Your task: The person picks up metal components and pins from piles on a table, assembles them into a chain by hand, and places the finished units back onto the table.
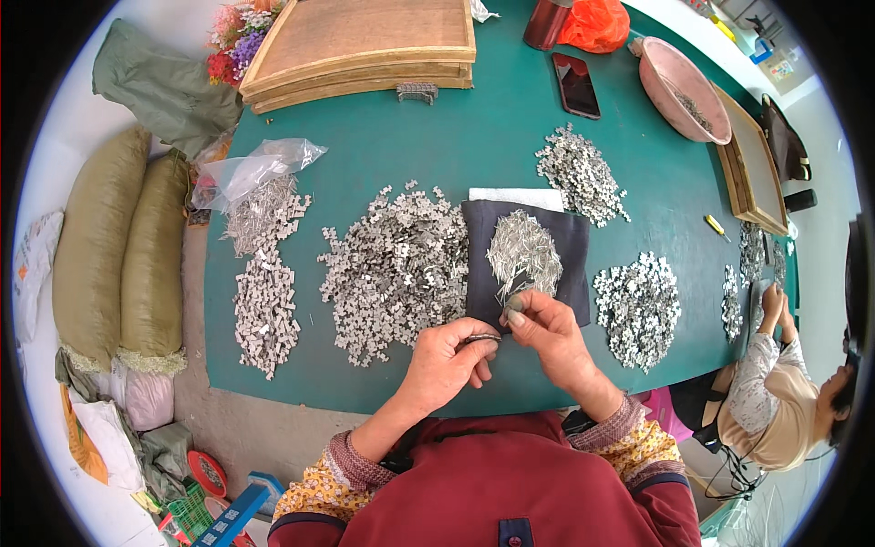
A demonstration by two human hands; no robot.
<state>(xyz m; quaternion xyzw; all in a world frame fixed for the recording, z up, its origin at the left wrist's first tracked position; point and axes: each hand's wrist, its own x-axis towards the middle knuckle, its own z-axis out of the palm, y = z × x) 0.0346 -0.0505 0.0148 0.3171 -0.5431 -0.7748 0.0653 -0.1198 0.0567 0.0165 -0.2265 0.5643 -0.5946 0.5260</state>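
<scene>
My left hand (445, 366) is closed around a short dark metal strip (483, 337) at the table's near edge, just below the dark cloth (572, 273). Beside it, my right hand (554, 345) has thumb and forefinger pinched together; what lies between them is too small to make out. The fingertips of both hands nearly meet. Just beyond them, a heap of thin silvery metal pins (524, 251) rests on the cloth. Left of the cloth spreads a large heap of small metal link pieces (396, 269), and a smaller heap of pale links (638, 310) lies to the right.
On the green table (383, 132) are stacked wooden trays (365, 46), a phone (575, 86), a pink basin (679, 91), a clear plastic bag (255, 173) and a yellow-handled tool (716, 227). Full sacks (100, 246) stand at left. A co-worker (775, 392) sits at right.
</scene>
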